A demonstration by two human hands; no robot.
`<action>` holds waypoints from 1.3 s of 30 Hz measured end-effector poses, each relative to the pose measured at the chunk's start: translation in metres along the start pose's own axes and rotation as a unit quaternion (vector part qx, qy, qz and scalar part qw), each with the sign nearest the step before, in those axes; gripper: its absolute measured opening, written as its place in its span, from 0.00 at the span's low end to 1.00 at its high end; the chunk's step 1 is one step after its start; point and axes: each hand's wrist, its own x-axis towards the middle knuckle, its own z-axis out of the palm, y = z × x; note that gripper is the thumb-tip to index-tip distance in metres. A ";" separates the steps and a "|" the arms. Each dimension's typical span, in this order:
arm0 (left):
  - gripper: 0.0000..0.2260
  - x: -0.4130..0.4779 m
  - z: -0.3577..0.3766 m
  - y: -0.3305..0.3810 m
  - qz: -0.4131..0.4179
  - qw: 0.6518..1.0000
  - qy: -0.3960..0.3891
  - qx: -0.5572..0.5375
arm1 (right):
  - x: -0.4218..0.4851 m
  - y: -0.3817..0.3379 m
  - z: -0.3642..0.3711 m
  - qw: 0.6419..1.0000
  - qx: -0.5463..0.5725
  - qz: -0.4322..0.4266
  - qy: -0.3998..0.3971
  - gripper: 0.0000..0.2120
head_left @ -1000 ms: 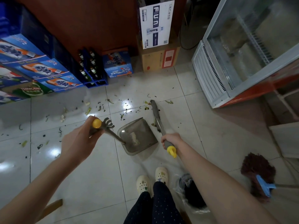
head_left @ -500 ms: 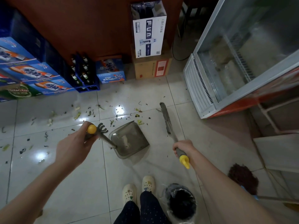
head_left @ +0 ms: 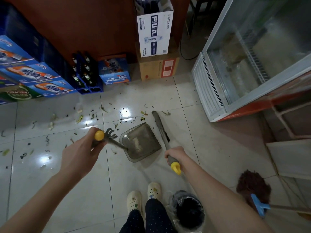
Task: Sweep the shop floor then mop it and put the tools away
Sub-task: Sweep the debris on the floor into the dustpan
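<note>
My left hand (head_left: 79, 152) grips the yellow-capped handle of a grey dustpan (head_left: 140, 142), whose pan stands on the white tiles in front of my feet. My right hand (head_left: 175, 154) grips the grey, yellow-tipped handle of a broom (head_left: 159, 125); its head lies on the floor just right of the pan. Green and dark scraps of litter (head_left: 80, 118) are strewn over the tiles to the left and beyond the pan. A brown mop (head_left: 252, 185) with a blue clip lies on the floor at lower right.
Blue beer cartons (head_left: 33, 76) and a crate of bottles (head_left: 84, 76) line the left wall. Stacked cardboard boxes (head_left: 154, 39) stand ahead. A glass-door fridge (head_left: 244, 73) fills the right. A bin lined with a plastic bag (head_left: 186, 211) stands beside my right foot.
The broom head has swung back from the right to lie close beside the dustpan. The dustpan has stayed in place in my left hand.
</note>
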 end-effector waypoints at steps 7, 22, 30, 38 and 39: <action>0.11 0.000 -0.002 0.001 -0.020 1.000 -0.002 0.014 | -0.007 -0.016 -0.041 0.994 -0.098 -0.044 0.024 0.07; 0.11 0.001 -0.007 -0.013 -0.070 0.997 0.017 -0.002 | 0.041 -0.061 -0.040 0.998 -0.056 -0.025 -0.024 0.07; 0.11 0.000 -0.007 -0.013 -0.053 0.998 0.021 -0.001 | 0.019 0.006 -0.028 0.991 -0.131 -0.022 0.002 0.29; 0.11 -0.006 -0.012 -0.022 -0.068 0.997 0.023 0.000 | 0.002 -0.004 0.007 0.991 -0.122 -0.031 -0.050 0.32; 0.11 -0.007 -0.013 -0.025 -0.071 0.997 0.024 0.000 | 0.001 -0.006 0.004 0.991 -0.121 -0.036 -0.049 0.32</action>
